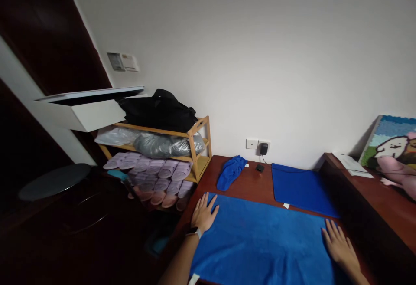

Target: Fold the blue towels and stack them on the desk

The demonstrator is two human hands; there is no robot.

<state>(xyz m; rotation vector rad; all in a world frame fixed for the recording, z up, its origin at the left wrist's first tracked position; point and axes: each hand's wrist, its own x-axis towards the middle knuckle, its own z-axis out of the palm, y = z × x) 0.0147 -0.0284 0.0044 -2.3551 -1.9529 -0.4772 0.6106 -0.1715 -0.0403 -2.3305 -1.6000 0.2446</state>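
Note:
A blue towel [260, 233] lies spread across the dark red-brown table [253, 185], with soft wrinkles toward its near side. On its far left corner my left hand [204, 214] rests flat, fingers spread, a watch on the wrist. My right hand [339, 242] lies at the towel's right edge with its fingers stretched out. Behind the spread towel is another blue towel [302, 191], lying flat near the wall. A crumpled blue cloth [231, 172] sits at the table's back left. White tags show at towel edges.
Left of the table stands a wooden rack [191, 146] with a black bag [159, 111], plastic-wrapped bundles and rows of slippers [156, 170]. A black plug [264, 148] with a cable is in the wall socket. To the right, a raised ledge [386, 194] holds papers, a pink plush toy and a picture. A round stool [55, 181] stands far left.

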